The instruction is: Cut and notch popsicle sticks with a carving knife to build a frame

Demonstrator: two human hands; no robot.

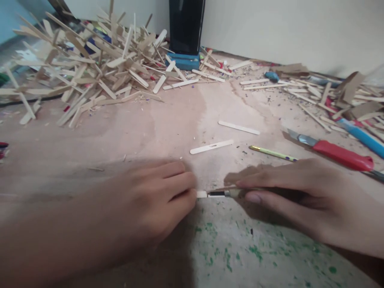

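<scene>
At the near edge of the worktop (150, 128), on the seam between bare brown board and a grey mat (240, 256) flecked with green:

- Left hand (156, 196). Lay knuckles up, fingers curled and pressed together. Grip closed down on a short stick (202, 194), hidden but for a pale end past the fingertips.
- Right hand (300, 196). Held low over the mat, grip pinched on a craft knife (223, 193), forefinger stretched along the top, thumb beneath.
- Craft knife. Pointed leftward, dark blade tip set against or just beside the pale end of the short stick; could not be told which.

Beyond the hands, mid-worktop:

- Two loose flat sticks (211, 147), apart from each other, the nearer slotted along its middle.
- Yellow-green pencil (273, 153), just right of the nearer stick.
- Red-handled cutter (336, 154), blade extended, lay right of the pencil.
- Blue-handled tool (364, 138), behind the cutter, partly out of view.

At the back:

- Large heap of flat wooden sticks (90, 68), piled loosely far left.
- Dark upright block (186, 24) on a blue base (183, 61), stood against the wall.
- Scattered sticks and card offcuts (345, 96), far right.
</scene>
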